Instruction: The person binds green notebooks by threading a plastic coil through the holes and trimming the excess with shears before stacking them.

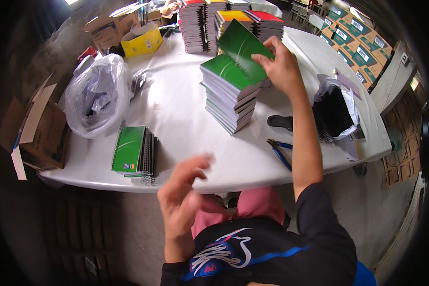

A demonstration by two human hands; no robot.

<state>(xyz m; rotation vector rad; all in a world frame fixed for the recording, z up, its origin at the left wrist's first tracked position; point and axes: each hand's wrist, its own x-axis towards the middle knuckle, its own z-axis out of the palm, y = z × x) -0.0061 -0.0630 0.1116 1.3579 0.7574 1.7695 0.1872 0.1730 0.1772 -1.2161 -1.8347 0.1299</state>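
My right hand (pixel 282 66) reaches far over the white table (pixel 186 119) and grips a green spiral notebook (pixel 243 47), tilted up above a stack of green-topped notebooks (pixel 229 95). My left hand (pixel 181 195) hovers blurred over the table's near edge, fingers apart, holding nothing. A smaller stack of spiral notebooks with a green cover (pixel 134 152) lies to its left. Blue-handled pliers (pixel 279 151) lie on the table beside my right forearm.
Tall notebook piles (pixel 224 24) stand at the back. A clear plastic bag (pixel 97 95) sits left, a yellow box (pixel 142 40) behind it. A bag of black spiral coils (pixel 336 112) lies right. Cardboard boxes (pixel 38 128) stand left; stacked cartons (pixel 357 43) right.
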